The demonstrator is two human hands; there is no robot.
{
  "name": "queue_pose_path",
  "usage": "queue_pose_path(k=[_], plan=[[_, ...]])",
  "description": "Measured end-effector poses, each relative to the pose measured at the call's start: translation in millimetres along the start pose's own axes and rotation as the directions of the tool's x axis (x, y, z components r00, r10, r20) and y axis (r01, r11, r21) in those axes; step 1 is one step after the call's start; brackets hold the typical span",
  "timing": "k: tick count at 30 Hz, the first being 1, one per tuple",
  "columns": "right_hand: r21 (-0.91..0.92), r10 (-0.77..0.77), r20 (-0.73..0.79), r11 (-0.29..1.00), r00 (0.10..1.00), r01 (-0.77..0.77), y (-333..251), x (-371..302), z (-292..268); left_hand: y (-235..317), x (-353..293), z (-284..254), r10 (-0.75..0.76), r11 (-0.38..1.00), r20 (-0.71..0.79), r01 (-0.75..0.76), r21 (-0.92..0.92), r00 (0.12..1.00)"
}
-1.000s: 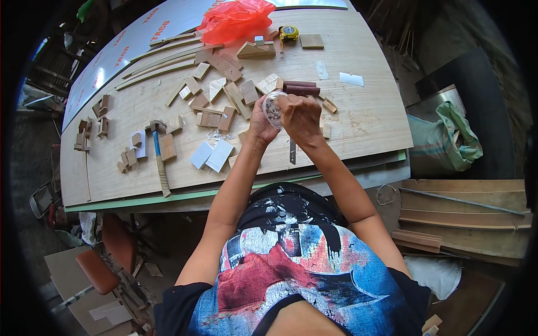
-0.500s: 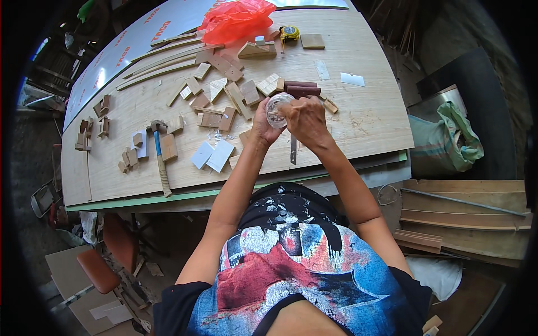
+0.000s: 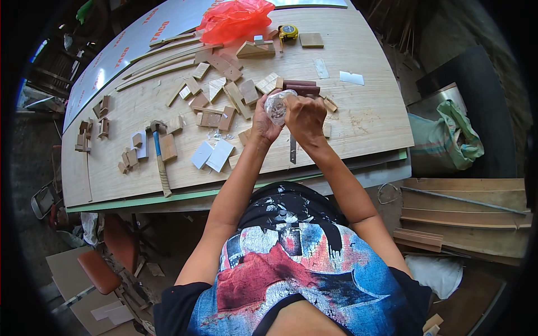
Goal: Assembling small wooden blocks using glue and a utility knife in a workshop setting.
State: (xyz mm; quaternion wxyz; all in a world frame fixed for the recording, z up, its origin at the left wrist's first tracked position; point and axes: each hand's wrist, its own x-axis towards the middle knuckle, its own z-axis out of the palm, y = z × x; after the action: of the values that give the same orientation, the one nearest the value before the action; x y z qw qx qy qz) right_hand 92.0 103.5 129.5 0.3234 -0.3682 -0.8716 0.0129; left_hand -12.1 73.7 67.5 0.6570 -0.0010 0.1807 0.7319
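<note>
My left hand (image 3: 266, 124) is wrapped round a clear plastic cup (image 3: 274, 107) with small pale bits inside, held over the table. Against the cup's right rim is my right hand (image 3: 306, 116), its fingers curled together; whatever they pinch is hidden. A metal ruler (image 3: 292, 150) lies partly under my right wrist. Just beyond the hands are dark red-brown cylinders (image 3: 302, 87) and a small wood block (image 3: 330, 105). Left of the cup, several wood offcuts (image 3: 238, 99) are scattered.
A hammer (image 3: 159, 154) lies left on the wooden tabletop (image 3: 358, 120), near white squares (image 3: 221, 155) and small wooden pieces (image 3: 129, 158). Farther back are a red plastic bag (image 3: 238, 21), a tape measure (image 3: 288, 32) and thin strips (image 3: 162, 70). A green sack (image 3: 448, 140) stands off the right edge.
My right hand's fingers have drawn back from inside the cup to its right rim, so the bits inside show more. The left hand keeps hold of the cup.
</note>
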Motion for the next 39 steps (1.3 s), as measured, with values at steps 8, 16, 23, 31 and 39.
queue_pose_path(k=[8,16,23,31,39], plan=[[0.126,-0.041,-0.11,0.99,0.993,0.055,-2.3,0.0,-1.1,5.0,-0.3,-12.7,-0.12,0.984,0.233,0.147,-0.1,0.965],[0.17,-0.14,-0.036,0.975,0.989,0.144,-2.3,2.2,-4.2,5.8,-3.4,-10.3,-0.127,0.99,0.036,0.125,0.058,0.991],[0.099,-0.214,0.099,0.974,0.972,0.204,-1.4,-2.0,-3.8,5.6,-5.8,-9.7,-0.125,0.992,0.042,0.124,0.024,0.991],[0.12,-0.095,-0.015,0.988,0.995,0.096,-4.8,-7.4,-17.6,5.3,-5.1,-4.0,-0.141,0.99,0.063,0.14,0.032,0.988],[0.012,-0.056,-0.055,0.998,0.997,0.057,-7.4,-7.8,-8.6,4.6,-5.2,-8.2,-0.123,0.992,0.059,0.121,0.036,0.991]])
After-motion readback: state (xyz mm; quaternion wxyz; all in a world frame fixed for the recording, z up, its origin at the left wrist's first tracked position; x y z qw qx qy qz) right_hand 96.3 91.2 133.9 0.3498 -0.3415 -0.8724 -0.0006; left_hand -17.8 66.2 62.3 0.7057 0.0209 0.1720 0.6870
